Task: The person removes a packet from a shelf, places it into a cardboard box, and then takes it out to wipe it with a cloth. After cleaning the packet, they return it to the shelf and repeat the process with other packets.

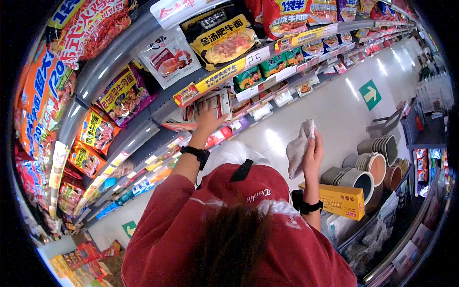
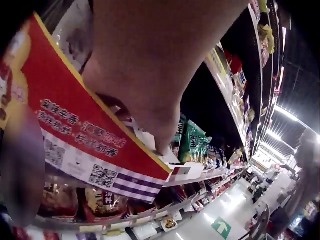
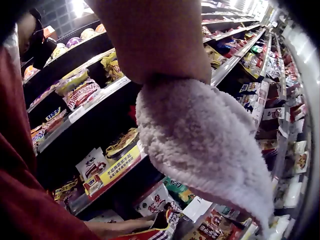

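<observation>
On a lower shelf, my left hand (image 1: 208, 118) reaches into a red display box (image 2: 75, 95) with a yellow edge. Its fingers lie spread over white packets (image 1: 224, 104) in the head view; in the left wrist view, the box wall and the hand itself hide most of them. Out over the aisle, my right hand (image 1: 313, 155) grips a light grey fluffy cloth (image 1: 300, 146), which hangs from it in the right wrist view. A yellow box (image 1: 342, 201) shows beside the right wrist, and what supports it is unclear.
Shelf edges with price labels (image 1: 253, 58) run above and beside my left hand, with noodle packs (image 1: 227, 38) on the upper shelf. Stacked pots (image 1: 356, 179) and a dark rack (image 1: 425, 124) stand across the aisle, right of my right hand.
</observation>
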### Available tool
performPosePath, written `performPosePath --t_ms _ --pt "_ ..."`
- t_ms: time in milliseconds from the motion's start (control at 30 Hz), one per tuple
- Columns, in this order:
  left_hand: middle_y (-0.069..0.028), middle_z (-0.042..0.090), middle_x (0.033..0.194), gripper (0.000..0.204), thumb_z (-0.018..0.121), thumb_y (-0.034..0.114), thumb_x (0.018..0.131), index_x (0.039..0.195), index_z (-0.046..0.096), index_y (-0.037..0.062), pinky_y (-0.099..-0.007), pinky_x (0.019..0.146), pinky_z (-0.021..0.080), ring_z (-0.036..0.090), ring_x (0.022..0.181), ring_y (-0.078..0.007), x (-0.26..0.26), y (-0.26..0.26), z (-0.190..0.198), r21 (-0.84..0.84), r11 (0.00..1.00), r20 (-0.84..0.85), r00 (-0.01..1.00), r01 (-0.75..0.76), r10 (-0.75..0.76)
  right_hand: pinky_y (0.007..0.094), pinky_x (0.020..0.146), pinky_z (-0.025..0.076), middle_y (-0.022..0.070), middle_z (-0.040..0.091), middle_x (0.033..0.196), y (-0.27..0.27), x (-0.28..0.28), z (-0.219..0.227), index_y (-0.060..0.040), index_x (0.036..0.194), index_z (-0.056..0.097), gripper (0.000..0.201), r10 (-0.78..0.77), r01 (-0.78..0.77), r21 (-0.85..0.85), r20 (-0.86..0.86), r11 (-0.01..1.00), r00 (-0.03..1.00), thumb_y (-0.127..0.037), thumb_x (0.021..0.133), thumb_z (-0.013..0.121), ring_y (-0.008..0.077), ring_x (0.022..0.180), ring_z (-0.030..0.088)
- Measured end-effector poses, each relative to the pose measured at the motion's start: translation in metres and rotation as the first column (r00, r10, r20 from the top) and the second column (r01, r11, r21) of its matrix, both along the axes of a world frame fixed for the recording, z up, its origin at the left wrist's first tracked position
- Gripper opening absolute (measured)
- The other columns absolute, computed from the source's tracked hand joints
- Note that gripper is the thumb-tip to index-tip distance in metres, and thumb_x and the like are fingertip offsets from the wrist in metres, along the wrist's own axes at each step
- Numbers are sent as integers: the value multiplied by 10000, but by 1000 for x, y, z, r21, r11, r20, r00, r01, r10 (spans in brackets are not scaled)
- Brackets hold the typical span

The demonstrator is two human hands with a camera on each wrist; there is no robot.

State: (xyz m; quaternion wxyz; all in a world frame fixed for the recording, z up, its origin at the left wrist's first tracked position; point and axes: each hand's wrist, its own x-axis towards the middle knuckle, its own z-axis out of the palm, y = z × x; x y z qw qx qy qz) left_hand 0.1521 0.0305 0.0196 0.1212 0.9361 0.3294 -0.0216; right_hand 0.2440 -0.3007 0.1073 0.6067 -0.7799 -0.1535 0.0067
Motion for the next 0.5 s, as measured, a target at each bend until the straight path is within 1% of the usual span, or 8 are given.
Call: performPosePath --t_ms 67,133,233,300,333,400,467,500 --pt "-211 165 1367 986 572 620 616 1319 214 29 -507 994 148 140 1267 -361 8 -2 -4 -159 980 74 991 121 -110 288 866 347 147 512 1041 0 0 2 42 1085 481 280 -1 1 4 1 1000 1000 -50 838 388 217 978 482" --pt "-208 111 1382 980 569 598 631 1336 175 42 -515 1005 101 79 1277 -374 13 -8 -3 -149 976 59 987 157 -150 288 861 351 149 513 1029 -1 0 4 43 1081 482 280 -7 7 -20 4 1000 1000 -46 832 389 219 967 485" --pt "-221 157 1367 834 523 501 718 1333 186 50 -475 1010 160 151 1266 -362 13 -8 -14 -103 978 69 982 180 -173 290 862 350 150 515 1031 -4 -1 4 43 1079 482 275 -10 10 -31 -3 999 1000 -48 835 391 219 971 485" --pt "-254 356 1250 588 463 342 791 1266 323 24 -438 961 286 354 1169 -342 11 -6 -8 -247 966 105 993 80 -55 291 863 351 148 516 1035 -6 -1 1 42 1079 482 273 -34 34 -31 12 999 999 -50 837 394 219 974 485" --pt "-254 356 1250 588 463 342 791 1266 323 24 -438 961 286 354 1169 -342 7 -5 -5 -245 966 106 993 85 -60 292 863 351 147 517 1039 -7 -2 -1 40 1078 483 271 -51 52 -35 21 998 998 -52 839 396 219 977 486" --pt "-268 537 956 358 403 206 834 1089 478 -33 -386 807 411 519 897 -385 -3 -10 30 -245 961 -87 991 -124 105 294 865 350 148 517 1044 -8 -2 -6 39 1080 483 271 -58 59 -21 17 998 998 -55 840 398 221 982 486" --pt "-234 563 833 304 398 193 852 975 522 -56 -363 737 409 546 804 -338 -22 2 22 -353 901 371 846 -253 383 296 868 350 148 518 1049 -6 -1 -5 37 1081 484 270 -64 64 -7 16 998 998 -57 842 400 224 987 486" --pt "-222 567 825 284 401 185 859 954 519 -55 -362 719 407 551 795 -314 -32 11 19 -347 917 579 724 -199 376 297 871 349 150 517 1055 -4 -2 -1 36 1081 485 270 -52 52 -6 7 999 999 -58 843 398 227 993 485"
